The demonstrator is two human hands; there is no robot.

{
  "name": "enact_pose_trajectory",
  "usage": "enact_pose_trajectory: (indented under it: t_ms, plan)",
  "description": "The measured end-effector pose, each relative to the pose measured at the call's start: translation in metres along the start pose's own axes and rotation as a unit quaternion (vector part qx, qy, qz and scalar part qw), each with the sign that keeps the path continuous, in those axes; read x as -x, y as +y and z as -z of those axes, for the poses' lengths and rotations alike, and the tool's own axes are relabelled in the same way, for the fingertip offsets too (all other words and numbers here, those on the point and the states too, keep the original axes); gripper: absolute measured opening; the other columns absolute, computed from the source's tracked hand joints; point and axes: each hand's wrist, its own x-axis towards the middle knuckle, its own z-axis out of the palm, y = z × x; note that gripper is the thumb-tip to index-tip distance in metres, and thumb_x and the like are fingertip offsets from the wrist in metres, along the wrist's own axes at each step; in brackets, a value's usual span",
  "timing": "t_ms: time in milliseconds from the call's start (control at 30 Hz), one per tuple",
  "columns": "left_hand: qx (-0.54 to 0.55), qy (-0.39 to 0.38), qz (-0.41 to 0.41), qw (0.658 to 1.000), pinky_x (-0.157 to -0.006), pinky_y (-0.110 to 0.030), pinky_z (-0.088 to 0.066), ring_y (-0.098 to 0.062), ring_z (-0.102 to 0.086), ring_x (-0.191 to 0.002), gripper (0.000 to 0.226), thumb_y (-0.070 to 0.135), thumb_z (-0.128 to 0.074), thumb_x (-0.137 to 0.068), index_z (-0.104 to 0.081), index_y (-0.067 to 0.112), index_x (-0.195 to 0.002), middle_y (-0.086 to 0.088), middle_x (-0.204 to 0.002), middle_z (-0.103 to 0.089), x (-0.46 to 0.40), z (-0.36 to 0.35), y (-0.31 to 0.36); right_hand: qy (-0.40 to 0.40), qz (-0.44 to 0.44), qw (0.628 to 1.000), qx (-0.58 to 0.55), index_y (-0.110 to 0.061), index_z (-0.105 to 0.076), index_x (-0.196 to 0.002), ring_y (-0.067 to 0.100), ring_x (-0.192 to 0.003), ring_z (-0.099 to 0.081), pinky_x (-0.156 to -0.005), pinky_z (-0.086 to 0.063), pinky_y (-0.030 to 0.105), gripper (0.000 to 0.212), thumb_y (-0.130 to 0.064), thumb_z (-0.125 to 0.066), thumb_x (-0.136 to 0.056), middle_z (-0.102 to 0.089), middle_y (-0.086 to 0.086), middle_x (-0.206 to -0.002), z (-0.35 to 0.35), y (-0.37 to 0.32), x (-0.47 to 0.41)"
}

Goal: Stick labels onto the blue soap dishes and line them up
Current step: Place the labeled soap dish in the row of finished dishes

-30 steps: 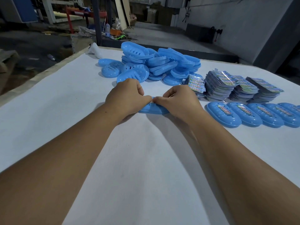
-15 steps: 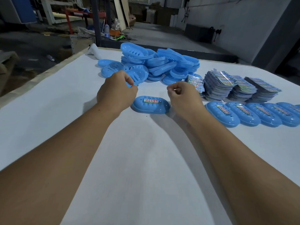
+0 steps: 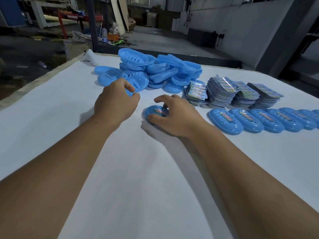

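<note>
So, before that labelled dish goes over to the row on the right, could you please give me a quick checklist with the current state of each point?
1. Label on the dish: a coloured label shows on top, ok.
2. Right hand on the dish: thumb at its near edge and fingers over the top, ok.
3. Firm grip: cannot tell, as the hand hides much of the dish.
4. Room at the row's near end: bare white table lies left of the first dish, ok.
5. Left hand on the next dish: fingers at a dish at the edge of the pile, ok.
6. Label stacks out of the way: they sit behind the row, ok.
</note>
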Motion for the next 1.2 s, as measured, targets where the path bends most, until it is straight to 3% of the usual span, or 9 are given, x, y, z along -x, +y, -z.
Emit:
enact_pose_trajectory:
  t_ms: [133,233,367,533,600,667,800,1067,1200]
  plan:
    - [-0.002,-0.004,0.004,1.000,-0.057,-0.029,-0.041,-0.015,-0.060,-0.071,0.015,0.041,-0.065,-0.090,-0.057,0.031,-0.098,0.006,-0.086,-0.064,0.001,0.000,0.001,0.001,-0.081,0.993,0.084,-0.035,-0.054,-0.137,0.032,-0.123,-0.053,-0.095,-0.041,0.043,0.066,-0.069,-0.052,-0.081,-0.055,0.003,-0.135,0.013,0.014,0.002]
    - [0.003,-0.010,0.008,1.000,-0.060,-0.031,-0.044,-0.018,-0.060,-0.074,0.016,0.043,-0.065,-0.090,-0.058,0.031,-0.098,0.005,-0.088,-0.064,0.002,0.001,0.000,-0.009,-0.121,0.984,0.128,-0.027,-0.062,-0.113,0.036,-0.114,-0.054,-0.086,-0.040,0.041,0.052,-0.065,-0.051,-0.078,-0.062,0.005,-0.123,0.026,0.023,0.005]
    - [0.009,-0.021,0.011,1.000,-0.065,-0.034,-0.046,-0.021,-0.060,-0.081,0.016,0.044,-0.065,-0.088,-0.059,0.032,-0.097,0.004,-0.090,-0.064,0.003,0.002,0.000,-0.046,-0.160,0.973,0.158,-0.020,-0.051,-0.080,0.038,-0.107,-0.053,-0.085,-0.041,0.040,0.042,-0.062,-0.053,-0.076,-0.055,0.007,-0.098,0.044,0.035,0.008]
    - [0.011,-0.023,0.019,1.000,-0.067,-0.035,-0.044,-0.023,-0.059,-0.083,0.019,0.046,-0.066,-0.087,-0.061,0.031,-0.097,0.005,-0.088,-0.063,0.006,0.004,0.003,-0.036,-0.209,0.969,0.127,-0.019,-0.040,-0.071,0.038,-0.110,-0.049,-0.090,-0.043,0.040,0.038,-0.049,-0.061,-0.079,-0.057,0.013,-0.105,0.055,0.045,0.011]
    - [0.013,-0.024,0.019,0.999,-0.070,-0.036,-0.046,-0.023,-0.059,-0.084,0.019,0.046,-0.066,-0.087,-0.061,0.030,-0.097,0.004,-0.089,-0.063,0.006,0.004,0.003,-0.028,-0.217,0.970,0.106,-0.018,-0.040,-0.074,0.037,-0.110,-0.047,-0.084,-0.041,0.039,0.031,-0.040,-0.062,-0.080,-0.057,0.014,-0.110,0.057,0.046,0.013]
    - [0.015,-0.026,0.019,0.999,-0.069,-0.036,-0.046,-0.023,-0.059,-0.084,0.019,0.046,-0.066,-0.088,-0.061,0.030,-0.097,0.004,-0.088,-0.063,0.006,0.004,0.004,-0.012,-0.222,0.971,0.091,-0.016,-0.052,-0.089,0.037,-0.112,-0.042,-0.084,-0.040,0.039,0.020,-0.031,-0.063,-0.082,-0.055,0.015,-0.117,0.058,0.048,0.013]
    - [0.011,-0.032,0.018,0.999,-0.071,-0.037,-0.045,-0.024,-0.059,-0.086,0.019,0.046,-0.066,-0.089,-0.062,0.030,-0.098,0.002,-0.091,-0.065,0.006,0.005,0.006,-0.004,-0.231,0.968,0.101,-0.016,-0.059,-0.132,0.042,-0.124,-0.041,-0.103,-0.038,0.044,0.047,-0.022,-0.062,-0.086,-0.051,0.015,-0.133,0.063,0.052,0.015]
    - [0.008,-0.040,0.021,0.999,-0.070,-0.037,-0.048,-0.022,-0.060,-0.083,0.017,0.045,-0.066,-0.090,-0.061,0.030,-0.097,0.002,-0.089,-0.066,0.007,0.004,0.006,0.015,-0.241,0.965,0.106,-0.017,-0.059,-0.135,0.042,-0.126,-0.040,-0.104,-0.041,0.045,0.048,-0.016,-0.058,-0.087,-0.049,0.015,-0.135,0.060,0.058,0.010]
    - [0.003,-0.041,0.022,0.999,-0.072,-0.036,-0.048,-0.023,-0.061,-0.085,0.016,0.044,-0.066,-0.089,-0.062,0.030,-0.093,0.002,-0.089,-0.067,0.006,0.005,0.004,0.057,-0.184,0.978,0.078,-0.015,-0.069,-0.098,0.038,-0.110,-0.057,-0.091,-0.049,0.037,0.019,-0.019,-0.059,-0.083,-0.066,0.011,-0.111,0.049,0.051,0.003]
